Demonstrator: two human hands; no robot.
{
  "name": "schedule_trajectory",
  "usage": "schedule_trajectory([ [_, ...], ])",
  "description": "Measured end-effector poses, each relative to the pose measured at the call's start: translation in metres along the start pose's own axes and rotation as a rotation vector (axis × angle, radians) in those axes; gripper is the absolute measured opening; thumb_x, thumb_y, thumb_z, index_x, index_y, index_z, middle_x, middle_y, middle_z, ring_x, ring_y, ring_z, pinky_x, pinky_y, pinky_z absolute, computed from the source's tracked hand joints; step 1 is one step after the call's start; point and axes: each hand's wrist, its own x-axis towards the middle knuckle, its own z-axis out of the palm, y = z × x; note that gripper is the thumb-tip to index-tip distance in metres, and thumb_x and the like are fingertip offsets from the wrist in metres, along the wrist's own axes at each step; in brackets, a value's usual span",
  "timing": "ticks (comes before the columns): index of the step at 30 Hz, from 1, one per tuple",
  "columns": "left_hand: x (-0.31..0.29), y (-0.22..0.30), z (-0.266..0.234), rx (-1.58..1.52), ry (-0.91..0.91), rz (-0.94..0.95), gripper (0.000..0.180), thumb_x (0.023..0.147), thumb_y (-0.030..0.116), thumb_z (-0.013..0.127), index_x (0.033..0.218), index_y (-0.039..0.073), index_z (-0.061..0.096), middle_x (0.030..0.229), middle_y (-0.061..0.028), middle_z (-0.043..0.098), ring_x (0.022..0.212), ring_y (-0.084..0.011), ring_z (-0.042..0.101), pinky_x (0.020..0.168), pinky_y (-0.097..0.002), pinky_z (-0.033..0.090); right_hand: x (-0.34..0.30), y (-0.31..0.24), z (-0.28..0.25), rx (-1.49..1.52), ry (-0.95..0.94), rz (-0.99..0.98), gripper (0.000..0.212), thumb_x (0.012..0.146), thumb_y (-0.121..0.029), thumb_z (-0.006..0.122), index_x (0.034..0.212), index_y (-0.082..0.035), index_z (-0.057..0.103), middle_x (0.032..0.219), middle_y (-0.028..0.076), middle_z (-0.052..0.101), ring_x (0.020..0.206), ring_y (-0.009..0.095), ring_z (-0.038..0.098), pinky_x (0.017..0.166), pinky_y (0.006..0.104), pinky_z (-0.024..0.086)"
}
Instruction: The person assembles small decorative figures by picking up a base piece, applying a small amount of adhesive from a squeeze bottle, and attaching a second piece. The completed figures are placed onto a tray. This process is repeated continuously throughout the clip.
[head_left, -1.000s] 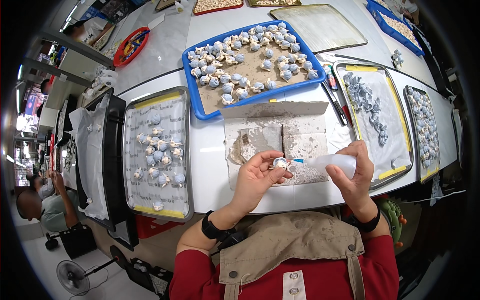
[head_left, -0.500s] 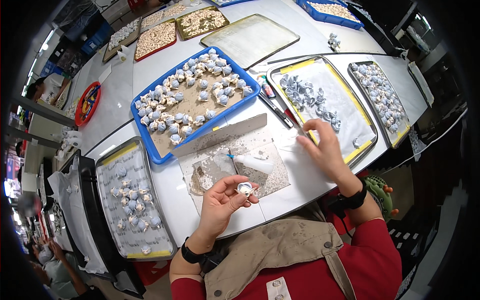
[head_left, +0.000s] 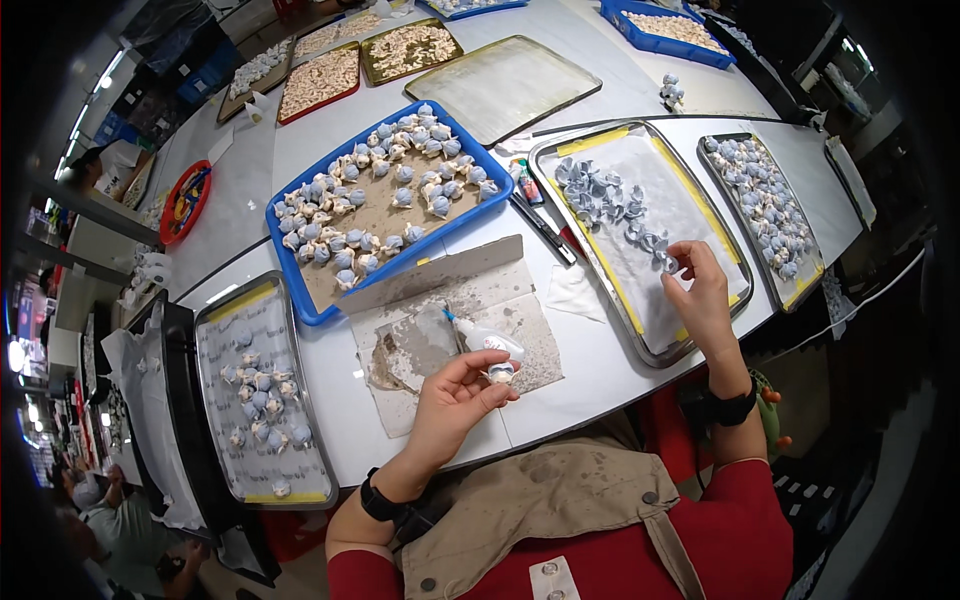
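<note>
- One small wht/blue figure (head_left: 501, 373) is in L hand (head_left: 447, 405), thumb + fingertips clamped on it, above near edge of cardboard sheet (head_left: 542, 338).
- R hand (head_left: 705, 290) is over R tray (head_left: 690, 185), thumb & forefinger curved in at a grey-blue curled pc (head_left: 670, 264), end of a short row; can't tell if it's gripped or just touched.
- More grey-blue pcs (head_left: 600, 190) clustered at far L part of same tray, on wht liner w/ yellow tape.
- Wht squeeze bottle (head_left: 490, 338), blue tip, lies on the stained cardboard, just behind L fingers.
- Blue tray (head_left: 287, 285) beyond cardboard, w/ many blue/wht figures on brown base.
- L-side metal tray (head_left: 285, 455): fewer figs, mostly mid-tray.
- Far R tray (head_left: 812, 268): packed w/ figs.
- Blk pen-like tool (head_left: 545, 235) btwn blue tray & R tray.
- Wht tissue (head_left: 575, 294) near R tray's L edge.
</note>
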Motion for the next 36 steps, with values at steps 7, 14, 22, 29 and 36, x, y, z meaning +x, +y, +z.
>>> schedule_trajectory([
  [7, 0.005, -0.012, 0.002, -0.062, 0.025, 0.015, 0.037, 0.09, 0.012, 0.057, 0.124, 0.0, 0.049, 0.116, -0.0125, 0.057, 0.095, -0.0164, 0.061, 0.085, -0.0267, 0.049, -0.025, -0.079, 0.018, 0.286, -0.497, -0.148, 0.031, 0.068, -0.016, 0.08, 0.082, -0.001, 0.057, 0.07, 0.005, 0.055, 0.057, 0.012, 0.054, 0.052, 0.0232, 0.044],
  [14, -0.006, -0.008, -0.004, -0.066, -0.004, 0.016, 0.038, 0.095, 0.022, 0.051, 0.125, -0.001, 0.048, 0.109, -0.0085, 0.058, 0.096, -0.0116, 0.057, 0.085, -0.0261, 0.048, -0.037, -0.133, 0.049, 0.261, -0.666, -0.448, 0.025, 0.074, -0.021, 0.074, 0.076, -0.003, 0.057, 0.066, 0.007, 0.057, 0.056, 0.021, 0.06, 0.049, 0.0301, 0.048],
  [22, -0.012, -0.01, -0.011, -0.128, -0.023, 0.095, 0.034, 0.095, 0.019, 0.05, 0.122, -0.001, 0.05, 0.11, -0.0085, 0.058, 0.097, -0.0117, 0.056, 0.085, -0.0265, 0.049, -0.039, -0.143, 0.062, 0.294, -0.617, -0.397, 0.03, 0.072, -0.013, 0.077, 0.09, 0.0, 0.057, 0.071, 0.006, 0.058, 0.053, 0.011, 0.058, 0.048, 0.0221, 0.048],
  [29, -0.012, -0.007, -0.006, -0.148, 0.068, 0.158, 0.036, 0.094, 0.018, 0.051, 0.125, -0.001, 0.048, 0.109, -0.0081, 0.058, 0.097, -0.0125, 0.057, 0.085, -0.0271, 0.049, -0.05, -0.136, 0.072, 0.382, -0.414, -0.476, 0.028, 0.073, -0.014, 0.074, 0.094, -0.003, 0.059, 0.067, 0.005, 0.057, 0.056, 0.015, 0.059, 0.048, 0.0257, 0.048],
  [36, -0.011, -0.008, -0.004, -0.141, 0.019, 0.174, 0.037, 0.094, 0.016, 0.052, 0.125, -0.003, 0.047, 0.109, -0.0102, 0.058, 0.097, -0.0137, 0.058, 0.086, -0.0274, 0.049, -0.051, -0.129, 0.072, 0.239, -0.28, -0.609, 0.025, 0.072, -0.011, 0.075, 0.092, -0.003, 0.063, 0.067, 0.006, 0.058, 0.053, 0.016, 0.058, 0.045, 0.0275, 0.046],
])
